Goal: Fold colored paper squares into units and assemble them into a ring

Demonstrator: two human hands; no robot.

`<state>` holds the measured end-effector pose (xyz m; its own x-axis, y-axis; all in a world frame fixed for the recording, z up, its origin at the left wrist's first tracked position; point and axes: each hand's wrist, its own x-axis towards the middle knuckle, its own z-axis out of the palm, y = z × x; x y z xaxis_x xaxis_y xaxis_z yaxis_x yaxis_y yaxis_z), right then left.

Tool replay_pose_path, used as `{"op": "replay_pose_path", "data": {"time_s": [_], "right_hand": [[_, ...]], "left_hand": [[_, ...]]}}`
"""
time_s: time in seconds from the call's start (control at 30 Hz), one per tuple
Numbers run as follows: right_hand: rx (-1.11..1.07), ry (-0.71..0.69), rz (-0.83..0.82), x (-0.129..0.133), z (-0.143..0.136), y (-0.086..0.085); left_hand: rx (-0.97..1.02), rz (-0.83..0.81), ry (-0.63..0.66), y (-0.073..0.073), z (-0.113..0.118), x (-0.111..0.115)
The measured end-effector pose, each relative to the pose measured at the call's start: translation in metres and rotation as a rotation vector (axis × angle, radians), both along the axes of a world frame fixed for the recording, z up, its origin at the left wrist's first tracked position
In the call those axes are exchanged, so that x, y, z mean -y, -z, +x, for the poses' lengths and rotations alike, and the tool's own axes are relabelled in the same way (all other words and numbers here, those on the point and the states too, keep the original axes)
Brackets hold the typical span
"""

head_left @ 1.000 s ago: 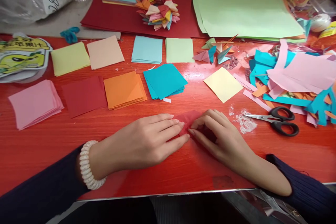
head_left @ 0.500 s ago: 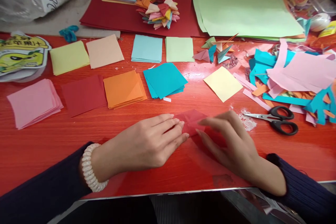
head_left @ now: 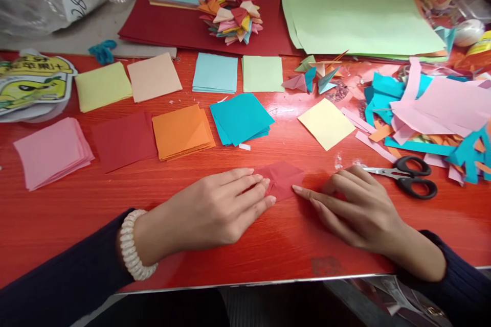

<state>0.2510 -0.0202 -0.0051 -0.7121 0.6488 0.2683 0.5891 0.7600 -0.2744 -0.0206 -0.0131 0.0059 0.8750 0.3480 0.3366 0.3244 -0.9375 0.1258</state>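
Note:
A piece of red origami paper [head_left: 283,180] with fold lines lies on the table in front of me. My left hand [head_left: 218,205] rests flat over its left side, fingers stretched out and pressing it down, so that part of the paper is hidden. At the paper's right edge, the index fingertip of my right hand [head_left: 355,209] touches or nearly touches it. The thumb sits just beneath that finger, while the other fingers are bent and nothing is held.
Scissors [head_left: 406,176] lie right of my right hand, below a heap of paper scraps [head_left: 437,107]. A pale yellow square [head_left: 327,124], teal squares [head_left: 241,117] and orange squares [head_left: 182,133] lie beyond my hands. A folded paper ring [head_left: 232,13] stands farther back.
My right hand has moved a little to the right, from over the red paper to its right edge. Its index finger now points at that edge. My left hand has stayed put.

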Motion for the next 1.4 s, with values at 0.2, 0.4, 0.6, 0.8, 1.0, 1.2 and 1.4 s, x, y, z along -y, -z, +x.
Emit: {"op": "replay_pose_path", "data": {"time_s": [0.2, 0.4, 0.6, 0.8, 1.0, 1.2, 1.4], "right_hand": [[0.084, -0.058, -0.056, -0.010, -0.007, -0.004], [0.009, -0.152, -0.060, -0.006, -0.011, -0.001], [0.008, -0.241, 0.024, -0.008, -0.019, -0.005], [0.011, -0.312, 0.030, -0.013, -0.026, -0.004], [0.023, -0.322, 0.079, -0.012, -0.028, -0.006], [0.006, -0.310, 0.097, -0.012, -0.030, -0.006], [-0.106, -0.169, -0.018, -0.007, -0.038, -0.005]], "left_hand": [[0.072, -0.212, -0.020, 0.006, -0.005, -0.013], [0.002, -0.137, -0.114, 0.008, 0.002, -0.015], [-0.005, -0.040, -0.224, 0.009, 0.004, -0.012], [-0.053, 0.066, -0.143, 0.005, 0.002, -0.013], [-0.090, 0.239, -0.098, 0.002, 0.001, -0.008], [-0.089, 0.407, -0.066, 0.002, 0.001, -0.002], [-0.062, 0.351, -0.074, 0.003, 0.001, -0.002]]}}
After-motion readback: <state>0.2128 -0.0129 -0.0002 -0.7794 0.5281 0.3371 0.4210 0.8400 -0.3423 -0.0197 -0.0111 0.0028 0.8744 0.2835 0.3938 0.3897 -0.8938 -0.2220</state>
